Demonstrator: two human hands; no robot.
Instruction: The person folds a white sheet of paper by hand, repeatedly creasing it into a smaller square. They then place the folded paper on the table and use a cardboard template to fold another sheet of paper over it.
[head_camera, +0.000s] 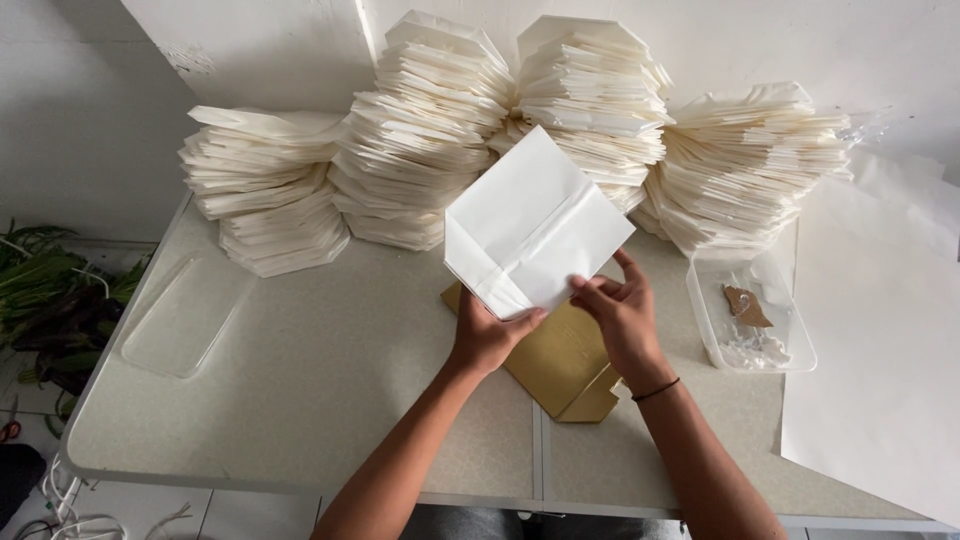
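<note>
Above table centre, your left hand (487, 338) and right hand (625, 318) hold folded white paper bag (535, 225) tilted like diamond, off surface. Left fingers pinch bottom corner, thumb on front; right fingers curled narrow on lower right edge. Under hands, flat gold cardboard sheet (560, 365) lies on table (310, 380). Behind bag, stacks of folded white bags (440, 130) line wall. Right of your hands, clear plastic tub (752, 312) with scraps; far left, clear lid (185, 315) on table.
</note>
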